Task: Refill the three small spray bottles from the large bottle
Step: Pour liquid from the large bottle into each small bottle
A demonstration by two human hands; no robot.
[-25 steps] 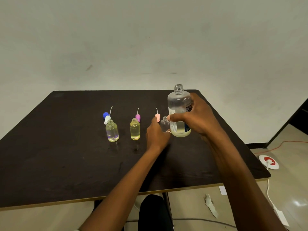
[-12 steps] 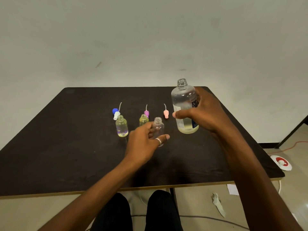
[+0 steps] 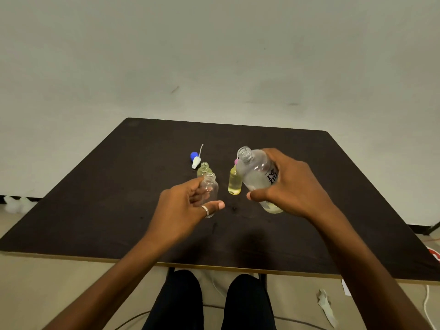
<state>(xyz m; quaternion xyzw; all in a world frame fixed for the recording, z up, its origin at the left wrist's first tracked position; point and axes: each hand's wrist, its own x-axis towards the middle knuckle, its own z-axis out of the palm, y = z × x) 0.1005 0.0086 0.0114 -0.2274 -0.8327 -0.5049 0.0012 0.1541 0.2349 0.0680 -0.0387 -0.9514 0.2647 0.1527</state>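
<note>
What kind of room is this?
Probably a plain workroom, not a home kitchen: a bare wall, a dark table with a small yellow-filled bottle on it, and a white cable on the floor.

Both bare forearms reach forward. Left hand (image 3: 181, 209), ring on thumb, pinches small clear plastic bottle (image 3: 212, 186), held upright. Right hand (image 3: 293, 189) wraps large clear plastic bottle (image 3: 254, 173), neck tilted left.

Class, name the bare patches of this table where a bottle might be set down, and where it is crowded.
Bare: the table left of the blue cap and left hand; the far strip behind that cap; right of the right hand. Crowded: the middle, around the yellow bottle.
</note>
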